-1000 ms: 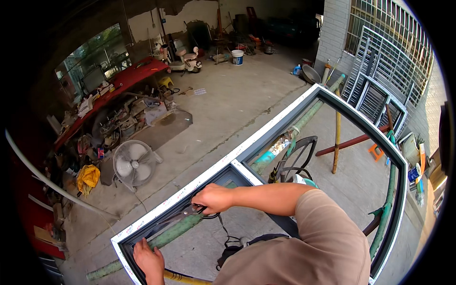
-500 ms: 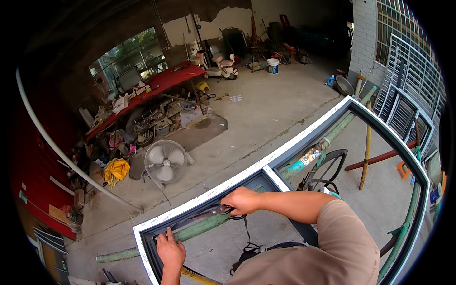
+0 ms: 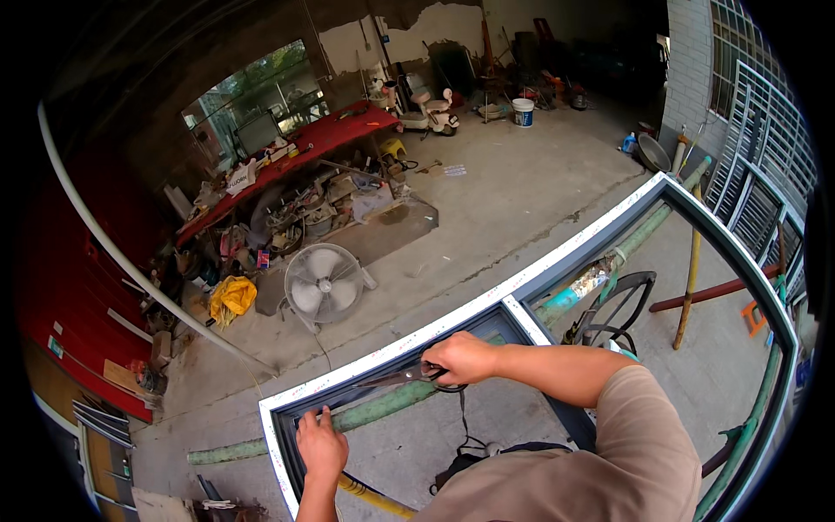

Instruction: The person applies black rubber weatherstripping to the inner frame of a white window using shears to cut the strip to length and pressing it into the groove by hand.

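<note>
A large white-and-dark-grey window frame with a crossbar lies in front of me. My right hand is closed round the handles of a pair of scissors near the frame's far inner edge. The blades point left along that edge; their tips are hard to make out. At the left inner corner, my left hand rests with its fingers stretched out on the frame's inner edge; anything thin under the fingertips is hidden. A green pole passes beneath the frame.
Beyond the frame, a round floor fan stands on the concrete near a yellow bag. A red-topped table has clutter on and under it. Poles and a black curved-framed object show through the frame. Metal grilles lean at right.
The whole view has shifted, so the frame and room sit farther right in the picture. Both hands keep nearly the same places on the frame, the scissors still in my right hand.
</note>
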`<state>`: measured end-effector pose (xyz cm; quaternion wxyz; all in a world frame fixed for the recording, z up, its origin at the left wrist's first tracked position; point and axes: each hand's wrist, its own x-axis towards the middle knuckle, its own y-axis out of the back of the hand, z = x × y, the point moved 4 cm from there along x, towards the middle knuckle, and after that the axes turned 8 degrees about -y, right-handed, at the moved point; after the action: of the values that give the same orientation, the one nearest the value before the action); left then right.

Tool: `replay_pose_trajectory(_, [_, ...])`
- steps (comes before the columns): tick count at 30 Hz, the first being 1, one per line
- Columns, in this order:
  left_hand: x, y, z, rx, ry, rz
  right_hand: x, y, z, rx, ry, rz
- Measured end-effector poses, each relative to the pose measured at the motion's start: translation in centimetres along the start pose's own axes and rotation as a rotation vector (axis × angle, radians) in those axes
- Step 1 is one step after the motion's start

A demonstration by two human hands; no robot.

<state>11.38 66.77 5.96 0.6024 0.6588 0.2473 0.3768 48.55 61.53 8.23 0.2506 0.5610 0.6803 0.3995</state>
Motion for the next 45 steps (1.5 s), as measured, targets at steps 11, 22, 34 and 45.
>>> replay_pose_trajectory(11, [0.0, 0.5, 2.4, -0.029, -0.068, 0.05, -0.3, 0.3, -0.3, 0.024, 0.044, 0.023])
replay_pose_trajectory(22, [0.0, 0.0, 2.2, -0.037, -0.066, 0.012, 0.0, 0.1, -0.3, 0.005, 0.082, 0.059])
replay_pose_trajectory(34, [0.3, 0.5, 2.4, -0.047, -0.059, -0.035, -0.7, 1.2, -1.4, 0.056, 0.13, 0.183])
replay_pose_trajectory(45, [0.8, 0.0, 2.9, 0.008, -0.113, -0.007, -0.4, 1.2, -0.3, 0.014, 0.06, 0.171])
